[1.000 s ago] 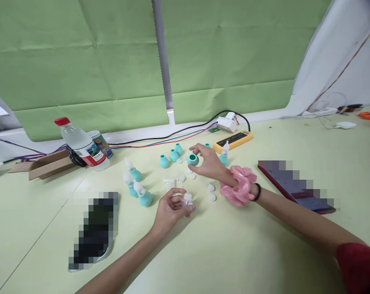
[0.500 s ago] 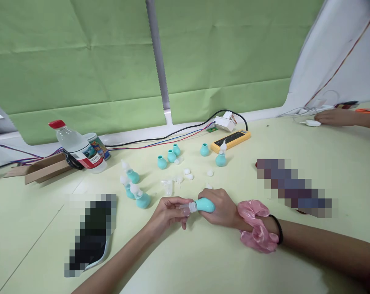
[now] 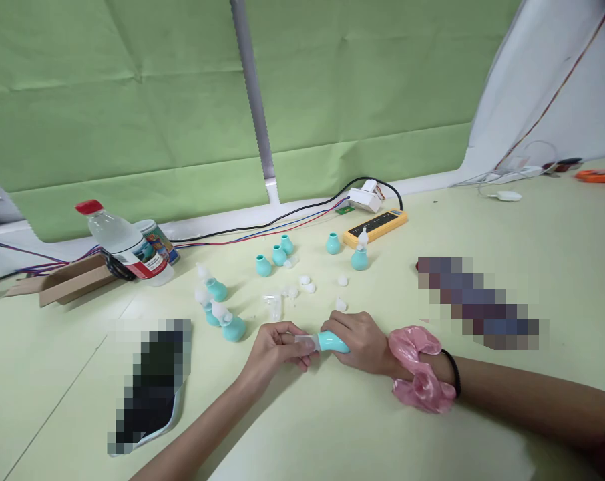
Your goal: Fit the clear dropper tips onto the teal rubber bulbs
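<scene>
My right hand [image 3: 360,341] wraps round a teal squeeze bulb [image 3: 334,343], held on its side with its neck pointing left. The fingers of my left hand [image 3: 282,347] pinch a clear plastic tube [image 3: 307,343], whose right end meets the mouth of the bulb. How deep the tube sits in the neck is hidden by my fingers. Beyond my hands lie clear plastic connectors [image 3: 275,307] and small white tips [image 3: 340,304]. Bulbs fitted with translucent nozzles [image 3: 232,327] stand to the left, and one such bulb [image 3: 359,258] stands at the back.
Several bare teal bulbs [image 3: 263,266] stand further back. A yellow power strip [image 3: 375,229], a red-capped bottle [image 3: 132,247], a can [image 3: 157,239] and a cardboard tray [image 3: 77,280] line the rear. A blurred phone [image 3: 149,387] lies left, a blurred dark object [image 3: 475,300] right.
The bulb and the clear tube are closer together now, and less of the tube's collar shows between my hands. The other person's hand at the far right has gone out of view.
</scene>
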`<state>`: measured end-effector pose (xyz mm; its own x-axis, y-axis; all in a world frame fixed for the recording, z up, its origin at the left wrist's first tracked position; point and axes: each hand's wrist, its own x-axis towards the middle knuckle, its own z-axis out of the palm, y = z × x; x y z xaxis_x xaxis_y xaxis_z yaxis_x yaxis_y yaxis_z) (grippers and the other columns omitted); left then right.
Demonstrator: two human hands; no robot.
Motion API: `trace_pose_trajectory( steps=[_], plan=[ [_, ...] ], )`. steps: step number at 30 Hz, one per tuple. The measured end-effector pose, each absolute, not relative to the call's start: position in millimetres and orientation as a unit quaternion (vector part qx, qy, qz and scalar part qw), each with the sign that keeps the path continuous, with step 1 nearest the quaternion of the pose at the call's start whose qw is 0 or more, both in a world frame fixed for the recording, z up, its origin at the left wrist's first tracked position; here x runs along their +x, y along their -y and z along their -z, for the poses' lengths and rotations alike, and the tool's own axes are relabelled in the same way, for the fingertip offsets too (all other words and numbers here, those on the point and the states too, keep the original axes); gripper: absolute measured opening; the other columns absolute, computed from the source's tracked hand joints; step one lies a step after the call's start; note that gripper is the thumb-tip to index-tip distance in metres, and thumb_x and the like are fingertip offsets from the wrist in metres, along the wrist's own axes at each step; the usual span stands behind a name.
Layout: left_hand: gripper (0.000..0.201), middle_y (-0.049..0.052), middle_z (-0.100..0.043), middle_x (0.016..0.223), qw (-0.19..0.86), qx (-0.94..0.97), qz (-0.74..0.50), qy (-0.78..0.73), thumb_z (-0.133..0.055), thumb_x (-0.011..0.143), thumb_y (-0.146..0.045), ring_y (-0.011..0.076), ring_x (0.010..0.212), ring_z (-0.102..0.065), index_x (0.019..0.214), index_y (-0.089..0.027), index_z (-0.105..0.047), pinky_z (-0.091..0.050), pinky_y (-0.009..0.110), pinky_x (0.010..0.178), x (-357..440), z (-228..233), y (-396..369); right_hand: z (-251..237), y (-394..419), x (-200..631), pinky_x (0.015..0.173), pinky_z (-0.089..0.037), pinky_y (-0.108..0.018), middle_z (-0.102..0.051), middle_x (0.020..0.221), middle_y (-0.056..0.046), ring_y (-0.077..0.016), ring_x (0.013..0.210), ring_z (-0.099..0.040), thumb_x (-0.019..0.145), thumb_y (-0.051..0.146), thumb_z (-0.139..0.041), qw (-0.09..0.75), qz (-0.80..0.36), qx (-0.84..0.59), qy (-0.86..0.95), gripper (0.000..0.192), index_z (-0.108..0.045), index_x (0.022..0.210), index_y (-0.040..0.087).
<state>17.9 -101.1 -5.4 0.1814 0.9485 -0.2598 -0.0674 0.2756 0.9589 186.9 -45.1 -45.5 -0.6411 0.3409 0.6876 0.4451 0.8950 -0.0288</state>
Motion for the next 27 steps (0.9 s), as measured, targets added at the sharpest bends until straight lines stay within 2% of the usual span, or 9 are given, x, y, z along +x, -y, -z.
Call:
trace_pose_trajectory(
  steps=[2,5,9,12,16,24,27],
  plan=[
    [0.017,0.004,-0.06,0.057,0.595,0.473,-0.414,-0.501,-0.066,0.06,-0.024,0.0111,0.047,-0.05,0.063,-0.011,-0.055,-0.04,0.024,0.047,21.4,5.2,103.8,44.8,46.0,186.6,0.04,-0.023,-0.022,-0.049,0.055,0.0,-0.0095,0.043,-0.041,0.062,0.007,-0.038,0.359,0.051,-0.221,0.905,0.014,-0.048,0.065,0.016],
    [0.017,0.001,-0.057,0.055,0.55,0.506,-0.437,-0.5,-0.065,0.06,-0.024,0.0101,0.047,-0.047,0.067,-0.013,-0.056,-0.037,0.022,0.044,25.8,8.7,109.3,44.2,48.2,184.2,0.04,-0.026,-0.02,-0.049,0.053,0.001,-0.0092,0.044,-0.041,0.056,0.008,-0.039,0.371,-0.061,-0.238,0.895,0.014,-0.046,0.063,0.017],
    [0.014,0.001,-0.057,0.062,0.453,0.582,-0.444,-0.508,-0.062,0.064,-0.024,0.0118,0.054,-0.049,0.074,-0.015,-0.057,-0.041,0.024,0.054,26.6,13.2,115.3,41.2,52.6,180.3,0.043,-0.031,-0.019,-0.046,0.049,0.004,-0.008,0.045,-0.041,0.051,0.008,-0.041,0.378,-0.244,-0.272,0.85,0.013,-0.045,0.06,0.017],
    [0.013,0.003,-0.057,0.064,0.369,0.656,-0.423,-0.505,-0.058,0.068,-0.024,0.0133,0.057,-0.049,0.078,-0.016,-0.058,-0.04,0.025,0.056,24.0,13.0,116.0,36.6,54.8,178.9,0.042,-0.031,-0.017,-0.046,0.05,0.004,-0.0065,0.045,-0.039,0.053,0.009,-0.045,0.343,-0.355,-0.276,0.825,0.009,-0.046,0.058,0.016],
    [0.012,0.003,-0.052,0.06,0.289,0.72,-0.397,-0.49,-0.056,0.07,-0.025,0.0131,0.054,-0.043,0.078,-0.018,-0.06,-0.034,0.024,0.053,19.1,10.5,114.5,30.9,56.0,179.2,0.042,-0.03,-0.016,-0.043,0.051,0.004,-0.0063,0.048,-0.039,0.057,0.012,-0.051,0.299,-0.446,-0.277,0.796,0.006,-0.046,0.058,0.015],
    [0.013,0.005,-0.053,0.063,0.294,0.768,-0.338,-0.457,-0.055,0.071,-0.026,0.0141,0.057,-0.044,0.079,-0.018,-0.062,-0.033,0.025,0.055,10.1,0.7,109.8,27.5,50.8,184.0,0.045,-0.034,-0.017,-0.044,0.056,0.004,-0.0067,0.052,-0.041,0.06,0.022,-0.061,0.226,-0.543,-0.236,0.773,0.014,-0.052,0.065,0.014],
    [0.017,0.004,-0.056,0.067,0.362,0.752,-0.322,-0.447,-0.057,0.069,-0.029,0.0141,0.06,-0.048,0.081,-0.018,-0.061,-0.038,0.025,0.058,5.4,-5.7,103.5,22.0,53.0,186.5,0.044,-0.035,-0.017,-0.043,0.056,0.004,-0.0063,0.05,-0.042,0.063,0.031,-0.06,0.192,-0.589,-0.226,0.752,0.02,-0.053,0.069,0.014]
  ],
)
